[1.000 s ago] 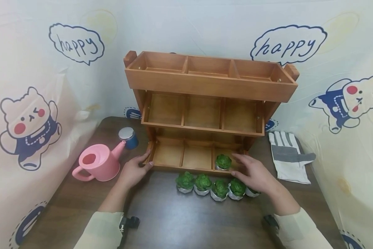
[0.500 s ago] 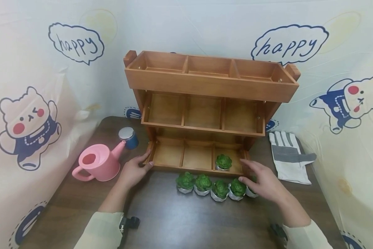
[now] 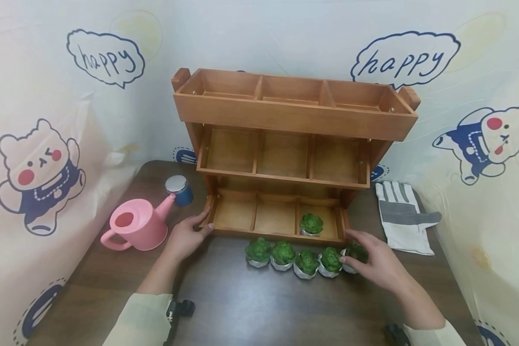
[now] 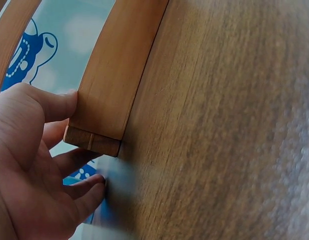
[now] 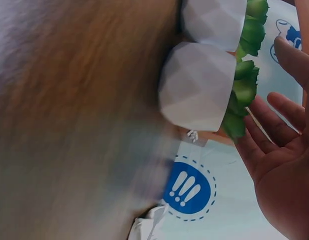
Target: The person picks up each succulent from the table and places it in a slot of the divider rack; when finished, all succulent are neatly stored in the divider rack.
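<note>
A three-tier wooden planter shelf point(image 3: 294, 111) stands at the back of the table, each tier split into three compartments. My left hand point(image 3: 189, 239) holds the left front corner of its bottom tier; the left wrist view has the thumb against the front board point(image 4: 117, 75) and fingers behind the end. One potted succulent point(image 3: 312, 224) sits in the bottom tier's right compartment. In front stand several more in a row. My right hand point(image 3: 378, 262), fingers spread and loosely bent, is at the rightmost succulent point(image 3: 357, 252). Its faceted white pot point(image 5: 197, 87) stands upright, fingertips close beside the leaves.
A pink watering can point(image 3: 139, 226) stands on the left, with a blue tin point(image 3: 179, 192) with a silver lid behind it. Grey-and-white gloves point(image 3: 402, 218) lie on the right. A printed cloth point(image 3: 259, 29) surrounds the table point(image 3: 259, 307) on the back and sides.
My right hand has moved right and toward me, away from the succulent in the bottom tier to the rightmost one in the row. The left hand stays at the shelf corner.
</note>
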Demonstrator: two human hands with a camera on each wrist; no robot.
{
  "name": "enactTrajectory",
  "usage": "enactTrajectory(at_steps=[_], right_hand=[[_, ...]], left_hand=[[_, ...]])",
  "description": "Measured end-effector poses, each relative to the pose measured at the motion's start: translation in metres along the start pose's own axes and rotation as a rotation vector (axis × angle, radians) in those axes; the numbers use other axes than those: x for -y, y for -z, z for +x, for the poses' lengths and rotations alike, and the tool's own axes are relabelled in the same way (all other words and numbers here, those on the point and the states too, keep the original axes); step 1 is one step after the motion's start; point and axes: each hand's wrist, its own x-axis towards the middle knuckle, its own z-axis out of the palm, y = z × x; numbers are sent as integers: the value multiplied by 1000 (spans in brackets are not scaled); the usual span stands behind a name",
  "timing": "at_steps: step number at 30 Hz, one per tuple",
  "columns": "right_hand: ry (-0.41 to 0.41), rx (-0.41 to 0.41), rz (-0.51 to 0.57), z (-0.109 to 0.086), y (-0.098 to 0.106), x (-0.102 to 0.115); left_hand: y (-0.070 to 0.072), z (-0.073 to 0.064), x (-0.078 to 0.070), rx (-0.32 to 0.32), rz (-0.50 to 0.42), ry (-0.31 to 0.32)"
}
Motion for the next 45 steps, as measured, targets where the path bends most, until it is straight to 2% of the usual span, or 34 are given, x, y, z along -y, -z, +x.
enactTrajectory(at_steps=[4, 11, 28, 36, 45], right_hand=[[1, -13, -7, -7, 1, -4], [-45, 28, 1, -16, 1, -10], [-33, 27, -12, -20, -2, -13], [-121, 90, 5, -23, -4, -19], [-142, 95, 26, -25, -4, -23]], left_hand=[[1, -1, -1, 1, -1, 0], [0, -1, 0, -2, -4, -6], [-1, 0, 3, -9, -6, -15], [-1, 2, 4, -11, -1, -34], [-2, 0, 3, -17, -11, -17]])
